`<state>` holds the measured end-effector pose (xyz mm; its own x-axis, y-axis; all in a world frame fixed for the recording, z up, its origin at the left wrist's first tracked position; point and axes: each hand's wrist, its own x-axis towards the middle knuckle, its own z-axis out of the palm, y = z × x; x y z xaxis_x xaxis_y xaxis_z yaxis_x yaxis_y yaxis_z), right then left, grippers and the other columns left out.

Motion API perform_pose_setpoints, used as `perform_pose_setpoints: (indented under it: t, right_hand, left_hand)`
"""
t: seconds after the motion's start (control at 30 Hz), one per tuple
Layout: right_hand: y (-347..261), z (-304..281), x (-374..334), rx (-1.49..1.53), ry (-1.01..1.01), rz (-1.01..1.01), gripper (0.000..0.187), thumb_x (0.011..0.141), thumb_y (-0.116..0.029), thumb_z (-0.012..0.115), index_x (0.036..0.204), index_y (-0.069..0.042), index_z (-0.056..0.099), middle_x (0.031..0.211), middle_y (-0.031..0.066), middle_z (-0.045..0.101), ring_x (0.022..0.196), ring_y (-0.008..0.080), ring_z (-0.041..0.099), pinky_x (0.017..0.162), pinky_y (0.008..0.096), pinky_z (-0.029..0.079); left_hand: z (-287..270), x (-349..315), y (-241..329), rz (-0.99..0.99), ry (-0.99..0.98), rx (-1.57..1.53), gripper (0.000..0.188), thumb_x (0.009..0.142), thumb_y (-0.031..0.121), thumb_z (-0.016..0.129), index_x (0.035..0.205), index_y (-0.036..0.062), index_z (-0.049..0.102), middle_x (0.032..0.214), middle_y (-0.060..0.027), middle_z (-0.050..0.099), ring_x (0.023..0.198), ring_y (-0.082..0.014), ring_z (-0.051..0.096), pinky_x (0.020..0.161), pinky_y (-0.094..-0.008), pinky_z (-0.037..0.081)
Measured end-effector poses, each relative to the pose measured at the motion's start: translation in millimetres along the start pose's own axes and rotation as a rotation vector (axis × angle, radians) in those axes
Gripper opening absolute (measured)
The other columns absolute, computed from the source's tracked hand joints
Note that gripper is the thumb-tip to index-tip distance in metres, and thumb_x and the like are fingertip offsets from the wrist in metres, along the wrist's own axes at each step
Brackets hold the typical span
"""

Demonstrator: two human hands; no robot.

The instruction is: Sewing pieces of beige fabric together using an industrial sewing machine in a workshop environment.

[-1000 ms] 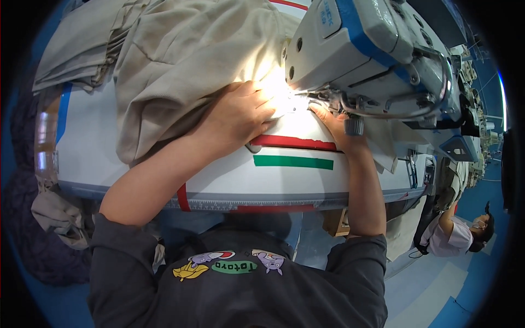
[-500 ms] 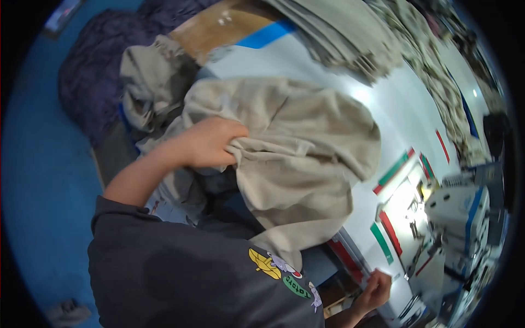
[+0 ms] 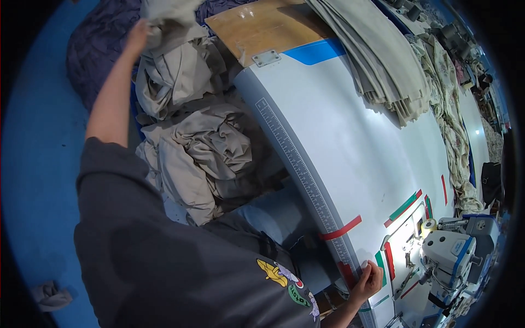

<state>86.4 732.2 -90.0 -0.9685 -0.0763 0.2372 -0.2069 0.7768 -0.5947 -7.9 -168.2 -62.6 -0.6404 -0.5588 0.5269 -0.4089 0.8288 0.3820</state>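
At the far left, my left hand [image 3: 140,36] is closed on a beige cloth piece [image 3: 172,12], blurred by motion. It is stretched out above a heap of crumpled beige cloth [image 3: 178,76]. More beige cloth [image 3: 213,145] lies bunched nearer to me, beside the white table [image 3: 328,109]. My right hand [image 3: 369,280] rests at the table's near edge with its fingers curled in, and no cloth shows in it. Just right of this hand stands a white sewing machine [image 3: 445,249] with its lamp lit.
A ruler strip [image 3: 298,158] runs along the table edge, crossed by red tape [image 3: 342,228]. Stacked beige panels [image 3: 377,60] lie at the back, next to a brown board [image 3: 251,27]. Patterned cloth [image 3: 445,120] trails along the right. Dark purple cloth [image 3: 90,49] is heaped far left.
My left hand has carried the beige cloth from over the table to the far left, uncovering the tabletop and ruler strip. My right hand now touches the table edge.
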Motion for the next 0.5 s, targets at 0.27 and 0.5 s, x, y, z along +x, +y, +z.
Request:
perform_pose_setpoints:
  t: [0.27, 0.5]
  right_hand:
    - [-6.6, 6.3, 0.4, -0.126, 0.024, -0.05, 0.009, 0.095, -0.006, 0.062, 0.099, -0.001, 0.068, 0.08, 0.0074, 0.059, 0.066, 0.0138, 0.052, 0.057, 0.0251, 0.041]
    - [-9.3, 20.9, 7.8, -0.149, 0.077, -0.107, 0.008, 0.093, -0.003, 0.063, 0.099, -0.001, 0.068, 0.08, 0.0086, 0.059, 0.066, 0.0165, 0.054, 0.057, 0.0271, 0.043]
  left_hand:
    - [111.4, -146.9, 57.9, -0.164, -0.365, 0.198, 0.068, 0.092, 0.028, 0.064, 0.15, 0.01, 0.033, 0.16, -0.0187, 0.015, 0.147, -0.038, 0.017, 0.116, -0.0458, 0.027]
    - [95.6, -131.7, -8.0, -0.366, 0.133, 0.114, 0.098, 0.08, 0.04, 0.078, 0.154, 0.0113, 0.02, 0.158, -0.0249, 0.013, 0.145, -0.0415, 0.021, 0.114, -0.0498, 0.03]
